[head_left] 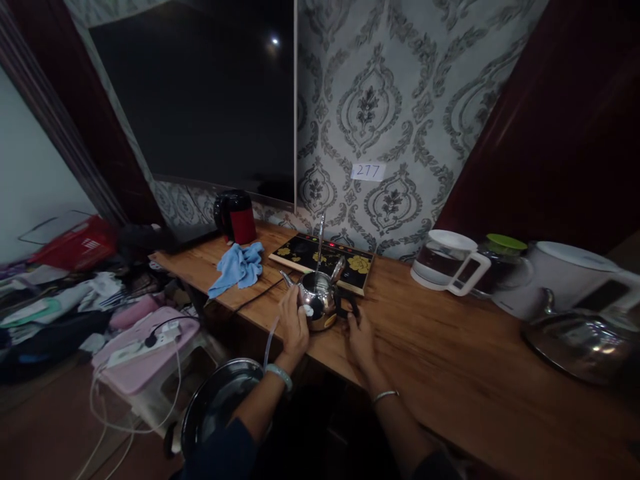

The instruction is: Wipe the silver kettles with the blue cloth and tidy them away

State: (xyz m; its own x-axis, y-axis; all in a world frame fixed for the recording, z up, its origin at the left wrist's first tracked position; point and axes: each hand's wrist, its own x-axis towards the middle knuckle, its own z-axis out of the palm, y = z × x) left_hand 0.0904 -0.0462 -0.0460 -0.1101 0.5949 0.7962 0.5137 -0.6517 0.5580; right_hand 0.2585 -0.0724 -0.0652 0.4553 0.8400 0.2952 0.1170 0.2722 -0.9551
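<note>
A small shiny metal kettle [316, 288] stands near the front edge of the wooden table, its lid off or raised and its spout toward the left. My left hand [294, 327] is closed against the left side of its body; a small white piece [308, 311] shows at the fingertips, too small to name. My right hand [361, 333] is closed around the black handle [346, 303] on the right. Just behind the kettle lies a black electric tea stove [300, 253] with gold flowers, a red light and an upright metal faucet [321, 240].
A blue cloth [239, 267] and a red-and-black kettle [241, 220] stand to the left. Glass and white pitchers [440, 260] and a steel kettle [585, 340] fill the right. Below are a metal basin [190, 427], a clear tube [270, 343] and a pink stool [135, 373] with a power strip.
</note>
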